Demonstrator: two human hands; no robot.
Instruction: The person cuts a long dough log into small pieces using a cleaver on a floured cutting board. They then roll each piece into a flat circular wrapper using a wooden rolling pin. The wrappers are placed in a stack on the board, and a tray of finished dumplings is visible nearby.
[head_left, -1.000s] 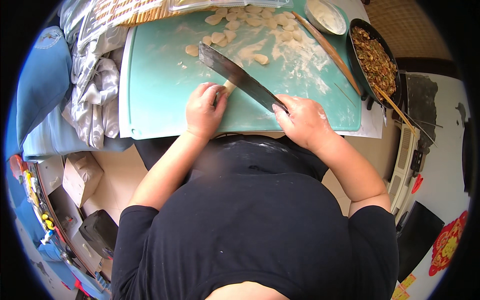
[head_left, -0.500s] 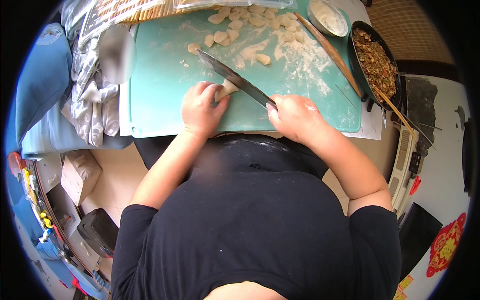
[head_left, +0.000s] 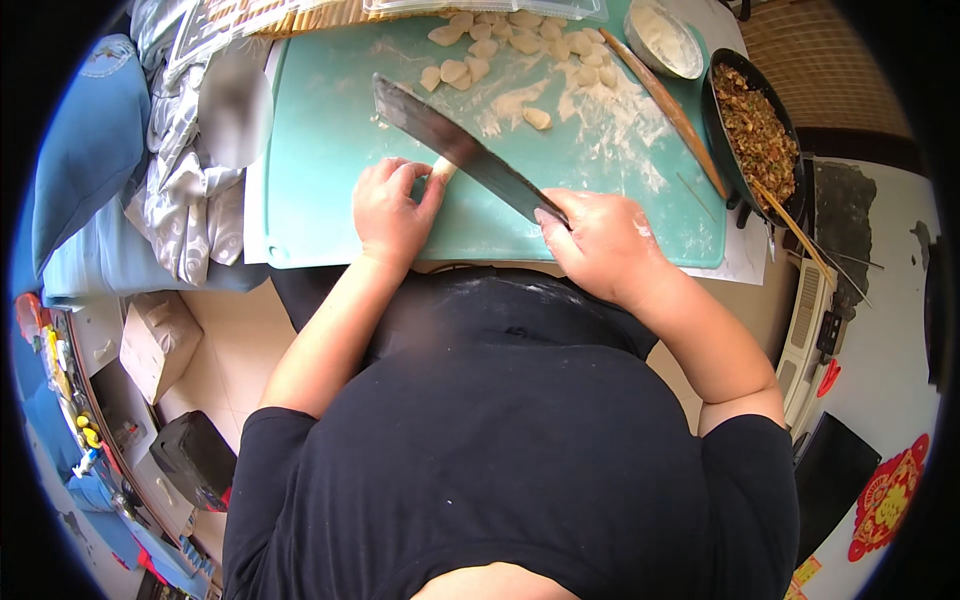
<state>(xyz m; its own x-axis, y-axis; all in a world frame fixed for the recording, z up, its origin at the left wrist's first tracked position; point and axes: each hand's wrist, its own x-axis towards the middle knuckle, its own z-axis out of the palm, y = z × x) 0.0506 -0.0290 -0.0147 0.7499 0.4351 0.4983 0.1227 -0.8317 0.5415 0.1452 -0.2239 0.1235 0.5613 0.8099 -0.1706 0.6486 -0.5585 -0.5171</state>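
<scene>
A: What is the person doing at the green cutting board (head_left: 320, 170)?

B: It looks like cutting dough into little bits. The left hand (head_left: 392, 210) has its thumb and fingers curled around a dough roll (head_left: 442, 170), and one pale end pokes out. That end is over the board, a bit left of its middle.

A: And the other hand?

B: The right hand (head_left: 605, 240) grips the cleaver (head_left: 460, 147) by its handle, at the near side of the board, right of its middle. The blade slants over to the board's left half, right by the dough end.

A: Is the blade touching the dough?

B: I can't tell from up here.

A: Where are the other bits?

B: Lots of dough lumps (head_left: 525, 43) lie in a bunch on the far side of the board. One lone lump (head_left: 537, 118) sits nearer the board's middle. The rolling pin (head_left: 668, 106) lies along the board's right side, and no hand is on it.

A: What does the next cut need?

B: I'd say a small bit of dough poking out, fingertips tucked well back, and a straight push down to the board
</scene>
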